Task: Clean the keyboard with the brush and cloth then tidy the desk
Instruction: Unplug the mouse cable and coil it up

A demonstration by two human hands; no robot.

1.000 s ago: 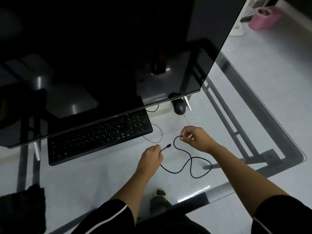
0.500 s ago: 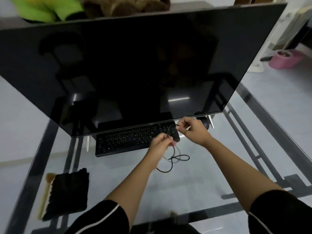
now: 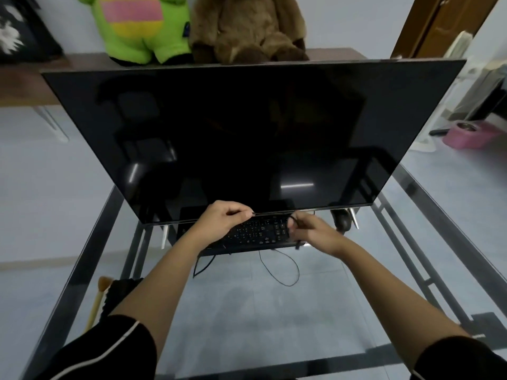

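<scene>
Black cable [image 3: 195, 270] pinched in left hand [image 3: 219, 219] and right hand [image 3: 312, 233], over the keyboard [image 3: 258, 231]

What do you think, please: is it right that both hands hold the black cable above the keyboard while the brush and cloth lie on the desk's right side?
Not quite: the head view shows the brush and cloth on the left side of the desk, by the left forearm. The rest holds: left hand and right hand hold the black cable above the keyboard.
</scene>
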